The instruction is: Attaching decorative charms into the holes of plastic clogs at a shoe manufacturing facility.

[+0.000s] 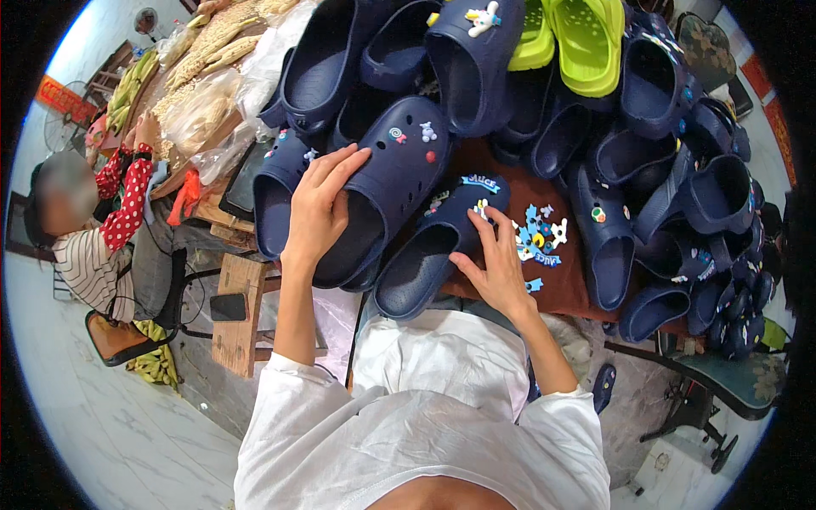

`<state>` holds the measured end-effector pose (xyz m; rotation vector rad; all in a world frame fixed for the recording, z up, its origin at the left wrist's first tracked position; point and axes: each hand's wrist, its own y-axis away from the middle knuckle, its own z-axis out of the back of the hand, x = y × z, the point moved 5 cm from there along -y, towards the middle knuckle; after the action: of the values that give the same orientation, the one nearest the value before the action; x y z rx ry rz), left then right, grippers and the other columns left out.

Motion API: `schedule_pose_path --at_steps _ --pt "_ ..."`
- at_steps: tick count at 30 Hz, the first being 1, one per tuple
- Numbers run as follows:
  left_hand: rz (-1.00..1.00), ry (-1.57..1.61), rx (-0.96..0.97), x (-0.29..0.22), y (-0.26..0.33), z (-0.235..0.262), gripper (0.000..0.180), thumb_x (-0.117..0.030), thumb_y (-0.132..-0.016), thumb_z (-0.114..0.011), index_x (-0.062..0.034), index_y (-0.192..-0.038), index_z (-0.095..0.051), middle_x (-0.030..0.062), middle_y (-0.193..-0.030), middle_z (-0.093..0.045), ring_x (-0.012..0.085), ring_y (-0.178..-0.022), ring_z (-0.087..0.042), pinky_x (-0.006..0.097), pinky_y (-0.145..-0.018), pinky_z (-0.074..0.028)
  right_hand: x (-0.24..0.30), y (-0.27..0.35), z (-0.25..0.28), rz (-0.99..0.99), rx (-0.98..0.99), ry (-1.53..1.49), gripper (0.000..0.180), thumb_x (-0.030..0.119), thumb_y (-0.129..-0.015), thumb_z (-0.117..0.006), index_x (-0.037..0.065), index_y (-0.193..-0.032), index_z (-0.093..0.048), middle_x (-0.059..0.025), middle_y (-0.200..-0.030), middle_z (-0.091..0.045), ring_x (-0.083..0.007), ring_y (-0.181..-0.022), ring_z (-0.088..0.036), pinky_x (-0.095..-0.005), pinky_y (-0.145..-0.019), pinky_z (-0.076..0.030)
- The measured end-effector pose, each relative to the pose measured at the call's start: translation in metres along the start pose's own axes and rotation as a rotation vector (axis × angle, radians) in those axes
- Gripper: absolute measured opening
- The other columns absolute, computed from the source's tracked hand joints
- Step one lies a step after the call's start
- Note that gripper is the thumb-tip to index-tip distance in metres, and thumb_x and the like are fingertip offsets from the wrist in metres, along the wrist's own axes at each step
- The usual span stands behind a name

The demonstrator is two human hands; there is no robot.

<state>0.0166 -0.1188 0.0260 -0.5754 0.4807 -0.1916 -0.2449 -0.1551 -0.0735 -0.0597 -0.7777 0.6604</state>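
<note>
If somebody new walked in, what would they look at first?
Probably the lime-green clogs at the top, bright among all the navy clogs. Next, the little blue and white charms on the brown surface, just right of the right hand. At far left, a red polka-dot sleeve catches the eye too.

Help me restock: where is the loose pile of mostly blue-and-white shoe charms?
In the head view, the charm pile lies on the brown surface, just right of the right hand.
</note>
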Motion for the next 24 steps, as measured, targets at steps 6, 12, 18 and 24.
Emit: schedule_pose_path --at_steps 6,12,18,24 --pt "0.091 0.029 0.022 -0.006 0.01 -0.01 0.068 0.019 -0.066 -0.047 -0.0064 -0.127 -0.063 0.0159 -0.13 -0.061 0.0332 -0.121 -0.058 0.038 -0.105 -0.044 -0.005 -0.001 -0.002 -0.015 0.007 -0.026 0.068 0.038 -0.088 -0.071 0.006 -0.141 -0.043 -0.0231 -0.141 -0.036 -0.0432 -0.128 -0.04 -0.0502 -0.105 -0.038" --pt "0.142 0.078 0.016 -0.013 0.011 -0.009 0.07 0.02 -0.064 -0.047 -0.0067 -0.127 -0.063 0.0159 -0.132 -0.06 0.0336 -0.122 -0.057 0.039 -0.107 -0.043 -0.008 -0.003 0.003 -0.021 -0.02 -0.115 0.062 0.036 -0.091 -0.068 0.005 -0.139 -0.045 -0.0228 -0.138 -0.038 -0.0415 -0.125 -0.043 -0.0473 -0.104 -0.038" --pt "0.123 0.022 -0.041 -0.014 0.007 -0.011 0.072 0.021 -0.064 -0.045 -0.0079 -0.128 -0.062 0.0157 -0.131 -0.059 0.0344 -0.12 -0.058 0.04 -0.105 -0.044 -0.012 -0.005 0.006 -0.028 -0.043 -0.127 0.054 0.029 -0.094 -0.064 0.002 -0.137 -0.046 -0.0224 -0.133 -0.042 -0.0391 -0.123 -0.045 -0.0452 -0.104 -0.039" --pt "0.115 -0.026 -0.064 -0.012 0.003 -0.012 0.075 0.021 -0.062 -0.045 -0.0093 -0.128 -0.062 0.0147 -0.131 -0.06 0.0338 -0.118 -0.058 0.041 -0.103 -0.046 -0.026 -0.03 0.005 -0.1 -0.184 -0.182 0.059 0.03 -0.094 -0.065 -0.005 -0.136 -0.043 -0.0238 -0.129 -0.047 -0.039 -0.121 -0.048 -0.0449 -0.104 -0.038"
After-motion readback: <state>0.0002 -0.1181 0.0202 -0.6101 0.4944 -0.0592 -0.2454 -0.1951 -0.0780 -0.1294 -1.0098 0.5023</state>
